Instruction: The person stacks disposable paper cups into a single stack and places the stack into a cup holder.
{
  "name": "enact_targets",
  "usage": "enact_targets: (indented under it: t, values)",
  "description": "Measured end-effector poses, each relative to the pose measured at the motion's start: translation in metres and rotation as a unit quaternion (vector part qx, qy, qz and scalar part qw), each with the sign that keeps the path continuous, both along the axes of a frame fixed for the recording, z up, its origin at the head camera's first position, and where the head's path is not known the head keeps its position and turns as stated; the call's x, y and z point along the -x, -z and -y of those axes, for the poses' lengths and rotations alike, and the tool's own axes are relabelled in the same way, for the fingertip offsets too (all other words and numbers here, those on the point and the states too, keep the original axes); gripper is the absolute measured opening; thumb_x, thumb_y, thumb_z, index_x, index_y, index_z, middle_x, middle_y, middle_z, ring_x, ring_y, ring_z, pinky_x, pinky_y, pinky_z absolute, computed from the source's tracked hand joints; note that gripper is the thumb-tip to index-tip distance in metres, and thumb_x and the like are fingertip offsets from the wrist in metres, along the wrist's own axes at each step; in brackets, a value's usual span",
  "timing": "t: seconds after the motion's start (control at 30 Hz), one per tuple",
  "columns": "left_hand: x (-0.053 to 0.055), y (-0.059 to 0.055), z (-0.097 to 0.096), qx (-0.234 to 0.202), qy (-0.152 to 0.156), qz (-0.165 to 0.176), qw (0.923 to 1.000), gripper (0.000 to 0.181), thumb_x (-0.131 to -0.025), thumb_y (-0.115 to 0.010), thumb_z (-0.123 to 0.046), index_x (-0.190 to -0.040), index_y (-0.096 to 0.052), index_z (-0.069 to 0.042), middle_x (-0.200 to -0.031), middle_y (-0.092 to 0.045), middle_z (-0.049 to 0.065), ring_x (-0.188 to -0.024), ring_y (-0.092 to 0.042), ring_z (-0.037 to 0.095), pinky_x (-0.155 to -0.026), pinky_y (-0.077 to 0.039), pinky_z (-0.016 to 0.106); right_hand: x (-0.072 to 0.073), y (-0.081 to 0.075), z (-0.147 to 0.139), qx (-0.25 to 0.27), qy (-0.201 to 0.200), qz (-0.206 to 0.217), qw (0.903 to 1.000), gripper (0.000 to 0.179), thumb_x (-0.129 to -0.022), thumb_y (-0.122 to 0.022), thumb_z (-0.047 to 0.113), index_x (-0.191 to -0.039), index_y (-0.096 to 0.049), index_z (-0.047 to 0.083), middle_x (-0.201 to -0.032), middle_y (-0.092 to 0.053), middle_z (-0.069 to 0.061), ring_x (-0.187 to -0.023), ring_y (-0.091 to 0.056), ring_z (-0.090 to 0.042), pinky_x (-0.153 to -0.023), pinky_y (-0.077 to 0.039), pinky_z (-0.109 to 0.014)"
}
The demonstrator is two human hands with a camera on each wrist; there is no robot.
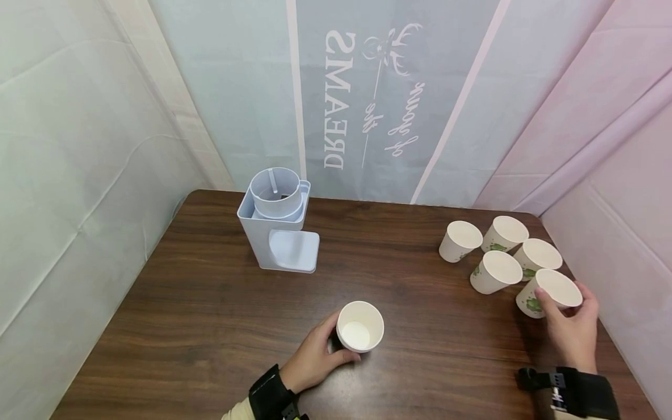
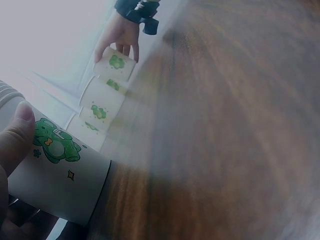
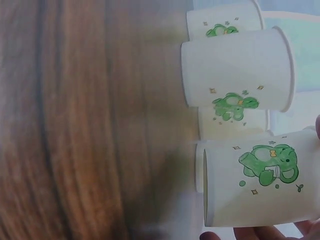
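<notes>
My left hand (image 1: 314, 357) grips white paper cups (image 1: 360, 328) near the front middle of the table, thumb and fingers around the side. Several stacked rims (image 2: 7, 95) show in the left wrist view, above a green bear print. At the far right, my right hand (image 1: 576, 335) holds another white paper cup (image 1: 530, 300) between thumb and fingers; its green bear print (image 3: 270, 162) faces the right wrist camera. Whether that cup touches the table I cannot tell. Close by stand more paper cups, among them a near one (image 1: 490, 280) and a back one (image 1: 496, 240).
A light blue plastic holder (image 1: 254, 239) with a round cup-like container (image 1: 275, 201) and a flat foot stands at the back left of the brown wooden table (image 1: 184, 326). Pale curtains (image 1: 105, 146) border the table at the left, back and right.
</notes>
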State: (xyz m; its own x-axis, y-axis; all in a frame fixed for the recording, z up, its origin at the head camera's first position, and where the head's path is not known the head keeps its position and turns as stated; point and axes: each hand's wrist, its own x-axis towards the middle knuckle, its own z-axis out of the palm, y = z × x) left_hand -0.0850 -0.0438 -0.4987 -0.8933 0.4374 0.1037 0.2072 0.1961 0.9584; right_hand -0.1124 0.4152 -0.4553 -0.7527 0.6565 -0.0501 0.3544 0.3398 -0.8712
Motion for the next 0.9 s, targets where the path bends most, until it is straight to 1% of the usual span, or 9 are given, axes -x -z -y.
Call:
enact_targets:
  t: [0.17,0.23,0.27,0.37,0.47,0.53,0.63,0.77,0.9]
  values:
    - [-0.001,0.000,0.000,0.004,-0.002,-0.006,1.0000,0.078,-0.084,-0.086,-0.022,-0.150,-0.046,-0.010,-0.143,-0.057,0.002,-0.133,-0.051,0.021,-0.114,-0.040,0.040,-0.002,-0.006,0.005,-0.007,0.001,-0.002,1.0000,0.079,-0.101,-0.062,0.028,-0.161,-0.013,0.018,-0.161,-0.024,-0.013,-0.144,-0.028,-0.016,-0.121,-0.024,-0.030]
    - [-0.001,0.000,0.000,0.002,-0.001,-0.006,1.0000,0.079,-0.084,-0.086,-0.022,-0.151,-0.046,-0.010,-0.143,-0.057,0.002,-0.134,-0.051,0.021,-0.115,-0.040,0.039,-0.004,-0.008,0.007,-0.008,0.003,-0.006,0.9999,0.077,-0.101,-0.062,0.027,-0.161,-0.015,0.019,-0.158,-0.028,-0.010,-0.142,-0.030,-0.015,-0.119,-0.026,-0.027]
    - [-0.001,0.000,0.000,0.001,-0.001,-0.005,1.0000,0.079,-0.084,-0.086,-0.022,-0.151,-0.046,-0.011,-0.144,-0.056,0.002,-0.134,-0.051,0.020,-0.115,-0.040,0.039,-0.004,-0.010,0.008,-0.008,0.005,-0.010,0.9999,0.077,-0.100,-0.063,0.027,-0.161,-0.016,0.019,-0.156,-0.030,-0.007,-0.141,-0.031,-0.014,-0.117,-0.027,-0.023]
    - [-0.001,0.000,0.000,0.000,0.000,-0.003,1.0000,0.079,-0.084,-0.085,-0.022,-0.151,-0.045,-0.011,-0.144,-0.056,0.002,-0.134,-0.050,0.020,-0.115,-0.039,0.039,-0.006,-0.014,0.011,-0.010,0.011,-0.025,0.9996,0.075,-0.099,-0.064,0.024,-0.159,-0.020,0.021,-0.146,-0.037,0.005,-0.134,-0.038,-0.011,-0.105,-0.033,-0.011]
    - [-0.001,0.000,0.000,0.000,0.000,-0.001,1.0000,0.080,-0.084,-0.085,-0.022,-0.152,-0.045,-0.012,-0.144,-0.056,0.002,-0.134,-0.050,0.021,-0.115,-0.039,0.039,-0.008,-0.019,0.015,-0.012,0.013,-0.043,0.9989,0.073,-0.099,-0.066,0.021,-0.158,-0.023,0.020,-0.134,-0.039,0.015,-0.123,-0.042,-0.004,-0.092,-0.036,-0.006]
    - [-0.001,0.000,0.000,-0.002,0.000,0.000,1.0000,0.080,-0.084,-0.086,-0.021,-0.152,-0.045,-0.012,-0.144,-0.056,0.002,-0.134,-0.050,0.021,-0.115,-0.039,0.039,-0.010,-0.023,0.018,-0.010,0.012,-0.054,0.9984,0.072,-0.098,-0.067,0.020,-0.157,-0.025,0.020,-0.128,-0.040,0.018,-0.118,-0.042,-0.002,-0.087,-0.036,-0.005]
    - [-0.001,-0.001,0.000,-0.004,0.000,-0.001,1.0000,0.081,-0.083,-0.086,-0.021,-0.152,-0.044,-0.012,-0.144,-0.056,0.002,-0.134,-0.050,0.021,-0.115,-0.039,0.038,-0.011,-0.030,0.024,0.006,0.012,-0.070,0.9975,0.070,-0.098,-0.067,0.018,-0.156,-0.027,0.020,-0.124,-0.040,0.019,-0.115,-0.042,-0.001,-0.086,-0.036,-0.006]
    - [-0.001,-0.001,0.000,-0.004,0.000,-0.001,1.0000,0.081,-0.083,-0.086,-0.021,-0.152,-0.044,-0.011,-0.144,-0.056,0.003,-0.134,-0.051,0.021,-0.115,-0.040,0.038,-0.012,-0.038,0.033,0.056,0.016,-0.102,0.9931,0.067,-0.098,-0.067,0.013,-0.153,-0.030,0.021,-0.124,-0.042,0.015,-0.115,-0.043,-0.003,-0.088,-0.036,-0.008]
    - [-0.001,0.000,0.000,-0.002,-0.001,-0.002,1.0000,0.081,-0.083,-0.086,-0.021,-0.152,-0.045,-0.012,-0.144,-0.056,0.002,-0.133,-0.051,0.021,-0.115,-0.040,0.038,-0.015,-0.045,0.042,0.067,0.008,-0.114,0.9911,0.066,-0.098,-0.067,0.011,-0.153,-0.031,0.021,-0.126,-0.042,0.014,-0.116,-0.043,-0.005,-0.088,-0.035,-0.009]
